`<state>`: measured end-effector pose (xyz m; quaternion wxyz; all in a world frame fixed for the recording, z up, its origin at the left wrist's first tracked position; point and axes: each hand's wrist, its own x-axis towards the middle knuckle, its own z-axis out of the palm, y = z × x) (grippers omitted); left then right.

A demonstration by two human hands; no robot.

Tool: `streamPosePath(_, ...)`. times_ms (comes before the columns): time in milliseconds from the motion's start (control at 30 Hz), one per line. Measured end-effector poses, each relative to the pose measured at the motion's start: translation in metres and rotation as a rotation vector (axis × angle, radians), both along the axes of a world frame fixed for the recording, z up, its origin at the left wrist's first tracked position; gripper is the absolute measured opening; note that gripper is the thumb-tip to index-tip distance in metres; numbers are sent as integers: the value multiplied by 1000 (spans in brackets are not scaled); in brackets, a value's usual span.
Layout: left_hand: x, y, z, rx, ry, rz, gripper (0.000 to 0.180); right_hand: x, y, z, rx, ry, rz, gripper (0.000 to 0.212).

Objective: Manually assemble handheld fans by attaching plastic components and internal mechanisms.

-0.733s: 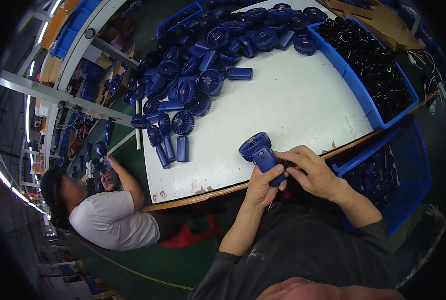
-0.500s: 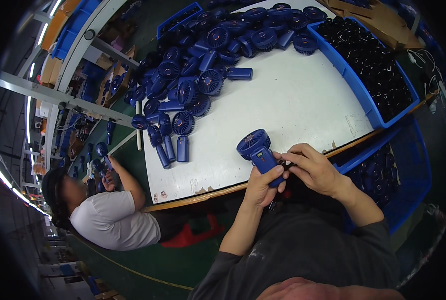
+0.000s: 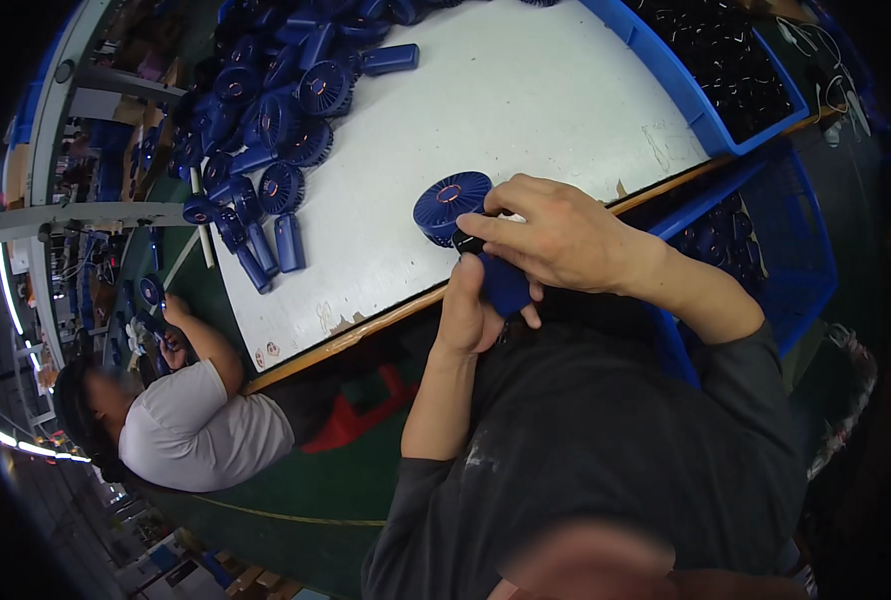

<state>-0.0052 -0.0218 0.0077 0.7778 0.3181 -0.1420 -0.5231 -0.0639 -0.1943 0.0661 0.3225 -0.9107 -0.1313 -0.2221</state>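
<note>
A dark blue handheld fan (image 3: 446, 207) is at the table's near edge, its round grille turned up. My left hand (image 3: 463, 305) is closed around its handle from below, thumb along the side. Over the handle, my right hand (image 3: 571, 235) pinches a small black piece (image 3: 466, 242) against the fan near its neck. The fingers of that hand cover much of the handle. Whether the black piece is fixed to the fan, I cannot tell.
Many blue fans (image 3: 281, 125) lie heaped on the white table (image 3: 486, 100) at the far left. A blue tray (image 3: 681, 85) of small black parts stands at the right. Below it is a blue crate (image 3: 806, 270) with more fans. A co-worker (image 3: 191, 420) sits at the left.
My right hand has come from beside the handle to above it, with the black piece now at the fan's neck. The whole scene has shifted up and left in view.
</note>
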Motion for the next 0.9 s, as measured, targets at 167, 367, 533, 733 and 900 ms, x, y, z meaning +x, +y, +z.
streamPosePath(167,-5,-22,26,98,70,157,59,-9,11,-8,-70,54,-114,46)
streamPosePath(367,-18,-27,15,234,92,234,42,-28,38,-17,-3,49,-310,51)
streamPosePath(533,-6,-37,55,334,-1639,205,113,-66,35,-48,964,340,-305,44)
streamPosePath(733,145,56,22,977,-1873,781,66,-200,-46,-156,931,58,-1055,44)
streamPosePath(900,212,104,2,1490,-1673,521,72,-340,-126,-293,239,573,-1555,63)
